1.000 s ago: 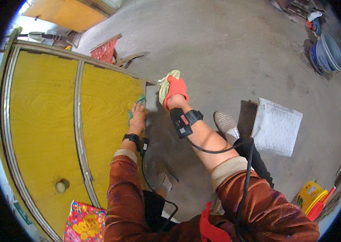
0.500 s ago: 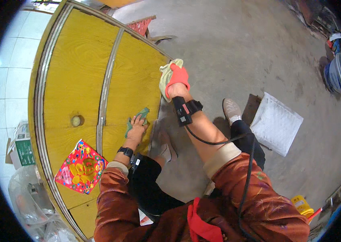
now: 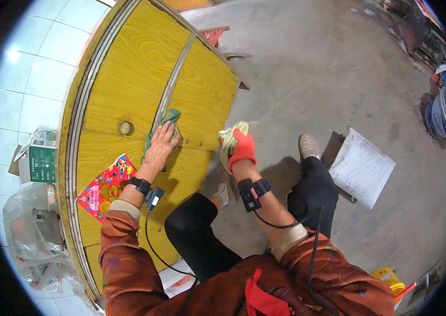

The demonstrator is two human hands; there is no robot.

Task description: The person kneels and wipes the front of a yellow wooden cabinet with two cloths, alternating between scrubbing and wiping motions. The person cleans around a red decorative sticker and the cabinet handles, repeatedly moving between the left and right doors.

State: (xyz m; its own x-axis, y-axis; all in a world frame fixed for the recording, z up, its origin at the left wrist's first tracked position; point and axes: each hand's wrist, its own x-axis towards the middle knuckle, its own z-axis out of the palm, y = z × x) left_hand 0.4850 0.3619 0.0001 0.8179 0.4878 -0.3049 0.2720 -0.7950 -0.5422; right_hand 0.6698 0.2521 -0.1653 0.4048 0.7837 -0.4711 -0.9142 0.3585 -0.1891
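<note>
A yellow wood-grain cabinet panel (image 3: 128, 68) with pale metal trim strips and a round knob (image 3: 125, 128) fills the left side. My bare left hand (image 3: 161, 145) presses a green cloth (image 3: 172, 117) onto the panel, over the middle trim strip, its fingers curled across the cloth. A reddish-orange glove covers my right hand (image 3: 243, 146). Its fingers are closed round a pale yellow-green cloth (image 3: 227, 138) at the panel's right edge. Just below my left hand, a red paper decoration (image 3: 99, 192) with gold lettering lies on the panel, partly covered by my wrist.
White tiles (image 3: 22, 100) run along the far left, with a green-and-white box (image 3: 42, 163) and clear plastic bags (image 3: 30, 221). On the concrete floor at right are a white padded square (image 3: 362, 168), a bucket (image 3: 444, 113) and a yellow container (image 3: 389, 279).
My left hand and its cloth have slid up and left across the panel to the trim strip. The right hand has moved down with its cloth. The view has shifted.
</note>
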